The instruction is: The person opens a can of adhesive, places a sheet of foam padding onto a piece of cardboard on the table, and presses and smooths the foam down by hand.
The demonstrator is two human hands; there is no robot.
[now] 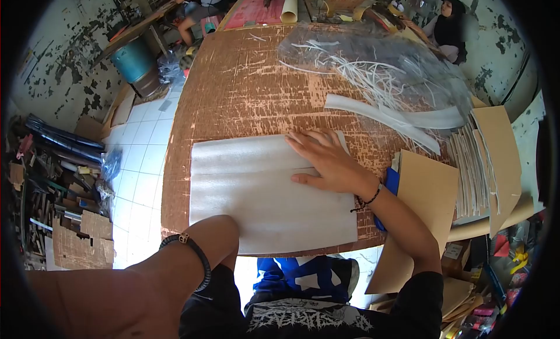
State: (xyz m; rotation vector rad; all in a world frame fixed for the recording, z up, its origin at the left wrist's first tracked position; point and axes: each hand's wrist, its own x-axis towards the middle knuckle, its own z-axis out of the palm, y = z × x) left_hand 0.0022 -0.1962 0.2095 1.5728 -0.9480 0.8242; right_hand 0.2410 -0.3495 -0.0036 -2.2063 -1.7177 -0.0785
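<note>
A pale, shiny foam sheet (262,193) lies flat on the worn wooden table, with a crease across its upper part. My right hand (324,158) rests palm down on the sheet's upper right, fingers stretched out and thumb apart. At the sheet's lower left edge is my left hand (220,231), bent downward at the wrist, its fingers hidden from view. Whether it holds anything does not show. Beside my right forearm are a cardboard piece (429,187) and a blue object (392,181), partly covered.
White foam strips (379,114), thin offcuts (373,76) and clear plastic (420,62) lie at the back right. Stacked sheets (466,170) stand at the right edge. Two people are in the background. A blue drum (133,60) stands left, beyond the tiled floor.
</note>
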